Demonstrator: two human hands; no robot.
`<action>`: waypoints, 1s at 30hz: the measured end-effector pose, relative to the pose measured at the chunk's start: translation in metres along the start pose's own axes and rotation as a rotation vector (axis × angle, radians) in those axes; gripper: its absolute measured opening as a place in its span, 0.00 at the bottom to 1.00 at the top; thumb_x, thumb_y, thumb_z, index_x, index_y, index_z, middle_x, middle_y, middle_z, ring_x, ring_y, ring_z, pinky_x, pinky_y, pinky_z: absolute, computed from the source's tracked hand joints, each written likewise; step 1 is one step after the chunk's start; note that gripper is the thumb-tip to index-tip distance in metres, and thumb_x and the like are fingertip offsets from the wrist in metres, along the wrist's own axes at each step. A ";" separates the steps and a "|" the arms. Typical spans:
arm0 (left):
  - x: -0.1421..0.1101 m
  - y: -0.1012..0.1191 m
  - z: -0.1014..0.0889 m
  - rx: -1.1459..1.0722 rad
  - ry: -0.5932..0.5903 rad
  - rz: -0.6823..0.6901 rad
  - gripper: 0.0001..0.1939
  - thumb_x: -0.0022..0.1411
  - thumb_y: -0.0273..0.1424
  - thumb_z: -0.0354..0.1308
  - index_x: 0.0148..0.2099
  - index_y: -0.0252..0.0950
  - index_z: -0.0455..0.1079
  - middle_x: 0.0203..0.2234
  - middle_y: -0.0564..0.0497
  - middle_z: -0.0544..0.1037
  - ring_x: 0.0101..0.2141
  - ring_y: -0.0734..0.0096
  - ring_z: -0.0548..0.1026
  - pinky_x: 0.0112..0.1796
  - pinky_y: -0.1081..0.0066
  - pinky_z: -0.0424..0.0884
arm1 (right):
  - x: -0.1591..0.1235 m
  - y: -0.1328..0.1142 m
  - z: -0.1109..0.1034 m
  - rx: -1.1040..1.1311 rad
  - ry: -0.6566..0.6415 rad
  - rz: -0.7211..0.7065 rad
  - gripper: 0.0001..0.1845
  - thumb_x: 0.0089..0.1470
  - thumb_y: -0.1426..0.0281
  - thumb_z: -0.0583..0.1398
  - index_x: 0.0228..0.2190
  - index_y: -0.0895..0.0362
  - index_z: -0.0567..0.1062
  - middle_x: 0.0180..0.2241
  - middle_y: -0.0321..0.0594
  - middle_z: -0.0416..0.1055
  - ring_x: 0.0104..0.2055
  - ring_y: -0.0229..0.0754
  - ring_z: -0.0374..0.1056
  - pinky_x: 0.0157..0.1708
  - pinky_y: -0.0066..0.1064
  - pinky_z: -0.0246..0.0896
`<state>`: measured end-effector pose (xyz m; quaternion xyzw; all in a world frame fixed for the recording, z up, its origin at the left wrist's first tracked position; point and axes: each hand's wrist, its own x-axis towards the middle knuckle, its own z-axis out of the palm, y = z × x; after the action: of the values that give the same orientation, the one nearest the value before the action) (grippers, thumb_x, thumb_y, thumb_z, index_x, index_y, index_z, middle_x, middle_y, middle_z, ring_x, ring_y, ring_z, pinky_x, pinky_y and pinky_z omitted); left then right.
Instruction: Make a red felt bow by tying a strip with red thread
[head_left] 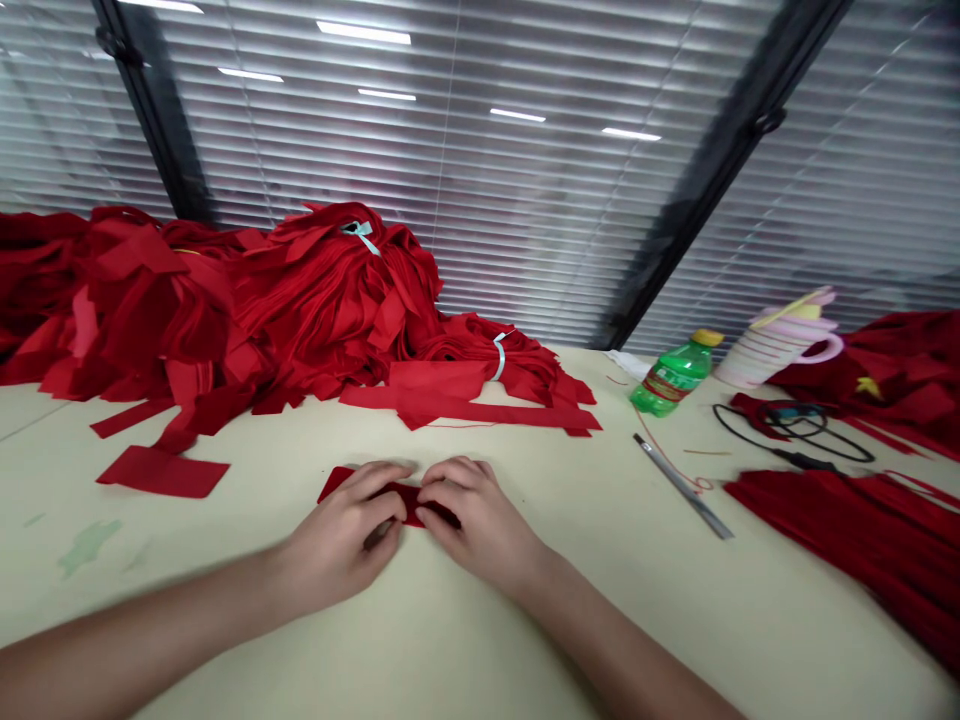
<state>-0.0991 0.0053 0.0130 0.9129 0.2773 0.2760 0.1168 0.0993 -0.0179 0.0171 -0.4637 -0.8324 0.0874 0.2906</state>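
Bare forearms (135,650) (637,640) reach in from the near edge of the desk (187,590), and the left hand (337,530) and right hand (480,525) sit close together at its middle, fingertips almost meeting. Both are curled down on a red cloth strip (401,495), pinching it. The strip lies mostly under and between the hands, with one corner showing past the left hand's fingers, and nothing stands between it and them.

Just beyond lie a loose red rectangle (163,472) to the left and a long red band (480,410) straight ahead, backed by a great heap of red fabric pieces (330,300) along the far edge, tied in bundles with pale blue ties (361,236). To the right, near the hand, a steel ruler (682,487) lies at a slant, with a thin orange thread (667,462) beside it. Farther off stand a green plastic bottle (675,375) and a pink-and-cream stack of cups (776,350) — next to a coiled black cable (795,430) and red cloth with a yellow star (868,387).
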 end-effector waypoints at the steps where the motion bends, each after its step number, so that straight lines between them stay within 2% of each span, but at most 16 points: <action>1: 0.000 0.001 0.000 0.016 0.008 0.007 0.08 0.62 0.22 0.48 0.37 0.36 0.68 0.49 0.46 0.68 0.53 0.63 0.64 0.50 0.63 0.66 | 0.000 -0.001 0.000 -0.011 -0.006 -0.011 0.04 0.54 0.75 0.59 0.30 0.56 0.74 0.37 0.38 0.71 0.43 0.43 0.65 0.45 0.39 0.54; 5: -0.003 0.011 -0.002 0.090 0.027 0.059 0.08 0.63 0.23 0.48 0.38 0.34 0.69 0.41 0.46 0.71 0.46 0.63 0.68 0.46 0.61 0.68 | 0.000 -0.003 -0.001 -0.046 -0.006 -0.030 0.04 0.56 0.75 0.58 0.32 0.57 0.74 0.36 0.39 0.71 0.41 0.42 0.65 0.44 0.39 0.51; 9: -0.009 0.022 -0.003 0.169 0.036 0.106 0.09 0.63 0.23 0.48 0.41 0.33 0.69 0.40 0.46 0.72 0.43 0.62 0.70 0.43 0.61 0.71 | -0.001 -0.004 -0.001 -0.054 0.004 -0.029 0.04 0.56 0.73 0.58 0.32 0.56 0.73 0.36 0.38 0.72 0.41 0.42 0.65 0.46 0.38 0.49; 13: -0.014 0.026 -0.005 0.257 0.058 0.090 0.09 0.63 0.24 0.48 0.39 0.32 0.70 0.40 0.43 0.74 0.43 0.55 0.70 0.41 0.54 0.71 | -0.002 -0.004 0.001 -0.054 0.023 -0.020 0.05 0.52 0.70 0.62 0.33 0.57 0.73 0.39 0.39 0.72 0.41 0.42 0.66 0.47 0.38 0.48; 16: -0.015 0.027 -0.005 0.307 0.052 0.060 0.10 0.62 0.23 0.47 0.36 0.31 0.70 0.37 0.42 0.75 0.41 0.53 0.71 0.39 0.51 0.72 | -0.002 -0.005 0.001 -0.058 0.023 -0.023 0.06 0.51 0.70 0.63 0.33 0.57 0.73 0.38 0.38 0.72 0.41 0.41 0.66 0.47 0.37 0.48; 24: -0.016 0.028 -0.004 0.308 -0.016 0.048 0.11 0.62 0.23 0.47 0.41 0.31 0.70 0.38 0.42 0.75 0.42 0.53 0.72 0.40 0.53 0.73 | -0.002 -0.006 0.000 -0.067 0.003 -0.024 0.08 0.53 0.71 0.61 0.37 0.56 0.71 0.38 0.39 0.73 0.42 0.42 0.67 0.47 0.38 0.47; 30: -0.011 0.019 -0.005 0.251 -0.010 0.019 0.10 0.63 0.21 0.46 0.39 0.33 0.68 0.34 0.47 0.75 0.37 0.61 0.72 0.36 0.60 0.73 | -0.001 -0.005 0.000 -0.061 0.004 -0.038 0.07 0.53 0.72 0.61 0.37 0.57 0.71 0.39 0.38 0.74 0.42 0.42 0.67 0.47 0.37 0.47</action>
<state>-0.1013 -0.0166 0.0190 0.9243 0.3003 0.2356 0.0003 0.0957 -0.0218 0.0184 -0.4566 -0.8427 0.0554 0.2798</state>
